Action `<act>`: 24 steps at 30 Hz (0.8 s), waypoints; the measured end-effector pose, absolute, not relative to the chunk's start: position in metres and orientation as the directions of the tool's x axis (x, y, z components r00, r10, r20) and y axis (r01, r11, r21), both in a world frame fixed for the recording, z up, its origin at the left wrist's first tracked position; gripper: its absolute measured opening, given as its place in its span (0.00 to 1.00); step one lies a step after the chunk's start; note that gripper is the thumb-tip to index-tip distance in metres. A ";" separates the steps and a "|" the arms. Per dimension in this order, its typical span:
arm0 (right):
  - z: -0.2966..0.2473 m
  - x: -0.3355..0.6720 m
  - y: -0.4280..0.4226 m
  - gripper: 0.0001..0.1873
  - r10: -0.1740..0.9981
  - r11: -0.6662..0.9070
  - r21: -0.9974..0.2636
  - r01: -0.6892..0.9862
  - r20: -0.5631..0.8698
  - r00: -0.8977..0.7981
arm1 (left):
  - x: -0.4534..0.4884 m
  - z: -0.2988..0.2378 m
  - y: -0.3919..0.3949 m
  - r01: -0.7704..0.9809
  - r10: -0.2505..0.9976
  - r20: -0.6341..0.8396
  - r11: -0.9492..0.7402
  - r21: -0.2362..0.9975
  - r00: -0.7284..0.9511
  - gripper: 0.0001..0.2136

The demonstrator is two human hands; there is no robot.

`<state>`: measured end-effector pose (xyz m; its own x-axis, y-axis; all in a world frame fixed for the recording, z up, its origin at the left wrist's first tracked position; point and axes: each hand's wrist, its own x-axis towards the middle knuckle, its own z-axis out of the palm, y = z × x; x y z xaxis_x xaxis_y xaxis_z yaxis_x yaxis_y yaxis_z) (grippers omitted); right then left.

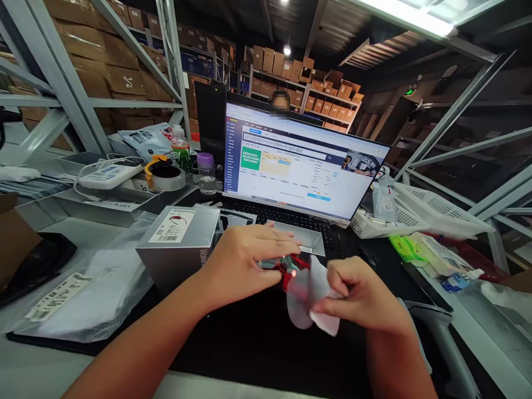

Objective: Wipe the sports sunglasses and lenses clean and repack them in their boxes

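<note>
Red glossy eyewear frame (291, 270) lies on the black surface (266, 346), long axis roughly crosswise, nearer the left grip (245, 265), whose fingers close over it from above. Right grip (355, 293), just beside it, pinches a thin translucent white film sleeve (305, 302) against the frame's right end. Smooth grey card box (177, 249) stands just past the left hand

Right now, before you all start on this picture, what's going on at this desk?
A person's left hand rests on a small red object while the right hand pinches a translucent white wrapper against it, above a black desk. A grey product box stands beside them, before a lit monitor. Another person is behind the monitor.
</note>
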<state>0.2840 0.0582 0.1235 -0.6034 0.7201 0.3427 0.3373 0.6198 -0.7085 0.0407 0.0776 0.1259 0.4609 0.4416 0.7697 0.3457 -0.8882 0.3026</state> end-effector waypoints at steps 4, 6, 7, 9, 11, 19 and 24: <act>0.132 0.301 0.059 0.29 0.658 0.647 -0.724 0.239 0.372 -0.655 | 0.037 0.133 0.074 0.315 0.482 0.755 -0.873 0.371 0.445 0.22; 0.129 0.292 0.056 0.29 0.693 0.620 -0.742 0.255 0.366 -0.621 | 0.040 0.130 0.072 0.352 0.477 0.757 -0.871 0.342 0.446 0.22; 0.125 0.284 0.054 0.29 0.729 0.597 -0.750 0.284 0.360 -0.582 | 0.043 0.128 0.071 0.381 0.460 0.762 -0.874 0.301 0.456 0.21; 0.116 0.264 0.050 0.29 0.803 0.565 -0.733 0.379 0.382 -0.457 | 0.049 0.122 0.069 0.445 0.394 0.781 -0.879 0.168 0.483 0.18; 0.109 0.247 0.048 0.26 0.819 0.573 -0.676 0.463 0.463 -0.338 | 0.053 0.118 0.070 0.493 0.320 0.796 -0.869 0.032 0.513 0.15; 0.123 0.288 0.054 0.30 0.689 0.657 -0.693 0.299 0.389 -0.612 | 0.028 0.134 0.078 0.296 0.456 0.746 -0.889 0.350 0.486 0.19; 0.121 0.279 0.044 0.28 0.767 0.583 -0.743 0.329 0.370 -0.523 | 0.043 0.126 0.074 0.327 0.409 0.721 -0.908 0.262 0.560 0.16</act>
<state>0.2788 0.0444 0.1208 -0.5235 0.7675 0.3701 0.3289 0.5827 -0.7432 0.0433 0.0738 0.1259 0.5596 0.4090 0.7208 0.3265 -0.9082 0.2618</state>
